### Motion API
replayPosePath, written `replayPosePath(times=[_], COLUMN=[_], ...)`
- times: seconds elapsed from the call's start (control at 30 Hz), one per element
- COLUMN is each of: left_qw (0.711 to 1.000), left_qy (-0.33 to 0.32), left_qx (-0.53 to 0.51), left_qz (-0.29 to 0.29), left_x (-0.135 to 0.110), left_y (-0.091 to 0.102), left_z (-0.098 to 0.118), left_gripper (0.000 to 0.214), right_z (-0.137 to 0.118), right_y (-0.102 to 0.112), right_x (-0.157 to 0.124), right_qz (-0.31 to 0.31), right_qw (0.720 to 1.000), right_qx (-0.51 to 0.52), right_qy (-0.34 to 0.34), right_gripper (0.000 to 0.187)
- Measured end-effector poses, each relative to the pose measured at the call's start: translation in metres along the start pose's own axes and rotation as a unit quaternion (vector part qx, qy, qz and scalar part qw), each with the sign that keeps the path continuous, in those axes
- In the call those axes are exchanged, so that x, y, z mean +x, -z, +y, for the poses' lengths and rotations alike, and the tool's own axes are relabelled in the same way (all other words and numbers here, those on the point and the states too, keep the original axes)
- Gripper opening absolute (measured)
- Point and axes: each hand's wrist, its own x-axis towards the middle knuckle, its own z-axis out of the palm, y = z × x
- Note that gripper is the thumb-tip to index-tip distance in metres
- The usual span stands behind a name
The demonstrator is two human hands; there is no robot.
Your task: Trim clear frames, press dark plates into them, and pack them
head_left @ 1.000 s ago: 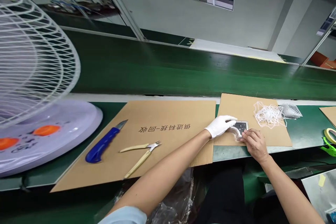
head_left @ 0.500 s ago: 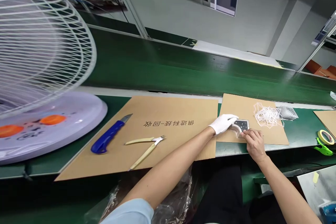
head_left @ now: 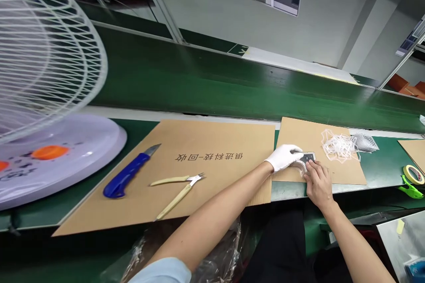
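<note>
Head view: the gloved left hand (head_left: 283, 157) pinches the curved grey part (head_left: 307, 158) at its far-left edge. The bare right hand (head_left: 318, 182) grips its near edge with bent fingers. The part lies flat on the smaller cardboard sheet (head_left: 299, 135). White plastic scraps (head_left: 337, 146) are piled at its 2 o'clock, so some trimming looks done. The cutters (head_left: 177, 188) and blue knife (head_left: 128, 172) lie unheld at 9 o'clock.
</note>
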Motion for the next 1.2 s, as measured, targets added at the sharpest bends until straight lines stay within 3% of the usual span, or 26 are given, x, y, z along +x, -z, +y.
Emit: replayPosePath(times=[0.2, 0.43, 0.83, 1.03, 1.2], left_qw=[1.000, 0.997, 0.996, 0.997, 0.997], left_qy=[0.017, 0.061, 0.067, 0.027, 0.023], left_qx=[0.004, 0.038, 0.046, 0.057, 0.040], left_qz=[-0.004, 0.038, 0.033, 0.052, 0.067], left_x=[-0.002, -0.001, 0.007, 0.002, -0.002], left_y=[0.003, -0.006, -0.013, -0.015, -0.008], left_z=[0.009, 0.018, 0.013, 0.008, 0.003], left_gripper=[0.036, 0.032, 0.032, 0.035, 0.052], right_z=[-0.001, 0.000, 0.010, 0.009, 0.010], right_y=[-0.002, -0.006, 0.002, -0.004, -0.002], right_x=[-0.004, -0.009, -0.003, -0.013, -0.010], right_qz=[0.001, 0.050, 0.013, 0.086, 0.114], right_qw=[1.000, 0.997, 0.998, 0.989, 0.979], right_qx=[0.005, 0.039, 0.064, 0.089, 0.112], right_qy=[-0.015, -0.032, -0.024, -0.083, -0.123], right_gripper=[0.048, 0.030, 0.022, 0.021, 0.024])
